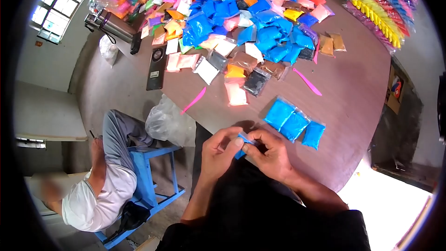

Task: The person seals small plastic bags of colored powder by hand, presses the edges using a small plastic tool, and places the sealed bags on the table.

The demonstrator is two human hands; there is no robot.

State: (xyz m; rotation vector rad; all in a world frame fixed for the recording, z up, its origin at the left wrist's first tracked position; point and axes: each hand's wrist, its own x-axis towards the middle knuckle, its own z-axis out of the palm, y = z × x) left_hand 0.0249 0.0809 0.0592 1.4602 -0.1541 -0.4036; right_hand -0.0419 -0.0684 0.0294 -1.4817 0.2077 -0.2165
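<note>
Between my two hands, just off the table's near edge, is a small blue packet (240, 153), mostly covered by fingers. My left hand (220, 151) pinches its upper edge with thumb and forefinger. From the other side, my right hand (269, 153) grips the same edge, fingertips almost meeting the left ones. On the table right of my hands lie three flat blue packets (294, 124), two touching or joined and one slightly apart. Further up sit a pale pink packet (236, 94) and a black packet (256, 82).
A large heap of coloured packets (267, 32) covers the far side of the table (344, 125). Pink plastic knives (307, 82), a dark phone-like slab (156, 68) and a steel flask (114, 27) lie about. A seated person (104, 190) is at the left.
</note>
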